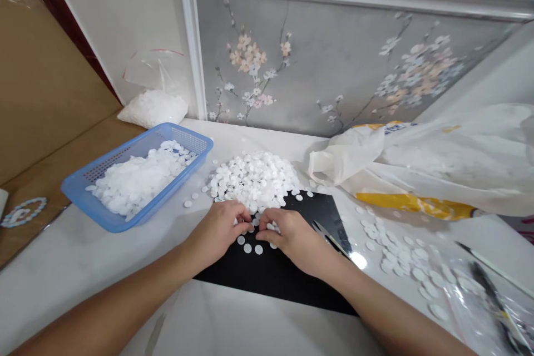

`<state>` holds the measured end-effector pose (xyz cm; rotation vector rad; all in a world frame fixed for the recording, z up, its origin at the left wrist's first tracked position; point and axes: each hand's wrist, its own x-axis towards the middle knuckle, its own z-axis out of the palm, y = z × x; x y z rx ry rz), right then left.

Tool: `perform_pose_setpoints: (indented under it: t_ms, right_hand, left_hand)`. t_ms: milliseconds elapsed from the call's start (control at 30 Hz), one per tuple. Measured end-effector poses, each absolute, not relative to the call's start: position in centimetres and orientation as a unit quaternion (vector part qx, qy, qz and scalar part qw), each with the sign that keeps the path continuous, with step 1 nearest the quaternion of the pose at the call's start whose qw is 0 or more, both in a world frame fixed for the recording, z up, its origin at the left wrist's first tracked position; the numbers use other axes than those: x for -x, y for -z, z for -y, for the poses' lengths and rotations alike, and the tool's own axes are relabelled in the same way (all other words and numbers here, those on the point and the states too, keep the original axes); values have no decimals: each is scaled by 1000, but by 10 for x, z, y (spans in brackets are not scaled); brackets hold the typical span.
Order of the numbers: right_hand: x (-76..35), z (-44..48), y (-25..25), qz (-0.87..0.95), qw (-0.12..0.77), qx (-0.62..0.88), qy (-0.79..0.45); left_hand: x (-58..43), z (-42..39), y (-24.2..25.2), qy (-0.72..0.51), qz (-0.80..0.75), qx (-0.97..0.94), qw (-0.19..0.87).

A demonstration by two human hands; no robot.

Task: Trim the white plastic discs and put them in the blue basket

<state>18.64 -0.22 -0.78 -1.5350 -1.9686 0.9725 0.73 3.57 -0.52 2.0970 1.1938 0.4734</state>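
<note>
Small round white discs lie heaped in a pile (261,175) at the far edge of a black mat (250,275). Just in front of that heap, my left hand (223,228) is closed in a pinch; whatever sits between its fingertips is too small to make out. Facing it, my right hand (290,236) is curled with thumb and fingers close together, and white discs show inside its grip. A few loose discs (258,250) rest on the mat below the fingertips. Tweezers (331,238) lie on the mat, partly behind my right wrist.
A blue basket (112,228) of discs stands left, before a clear bag of white pieces (154,108). At right are a white-and-yellow plastic bag (438,167), scattered discs (396,250) and a dark-handled tool (488,289). A framed flower picture (334,61) leans behind; a beaded bracelet (25,212) lies far left.
</note>
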Motion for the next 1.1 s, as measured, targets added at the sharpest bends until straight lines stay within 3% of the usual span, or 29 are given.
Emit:
perform_pose_setpoints:
  t_ms: [200, 433, 633, 733, 833, 933, 1000, 1100]
  right_hand:
    - [-195, -6, 8, 681, 286, 565, -368]
    - [-185, -6, 12, 756, 258, 515, -311]
    - [-189, -6, 9, 738, 239, 526, -348]
    - [-195, -7, 8, 685, 291, 538, -396]
    - [-201, -10, 7, 600, 340, 522, -501]
    - [-204, -12, 7, 527, 331, 500, -603]
    - [-203, -13, 8, 545, 314, 519, -579]
    - [-199, -12, 12, 647, 301, 553, -430]
  left_hand:
    - [-8, -33, 5, -179, -443, -813, 333]
    - [-3, -40, -2, -221, -470, -735, 436]
    - [1, -43, -11, -261, -450, -525, 673]
    - [1, -42, -16, -263, -439, -482, 711]
    - [-1, -40, -16, -235, -458, -509, 690]
    - [-3, -37, -10, -202, -480, -631, 574]
    - [-5, -33, -4, -191, -476, -728, 456]
    - [-8, -29, 3, -164, -452, -810, 334]
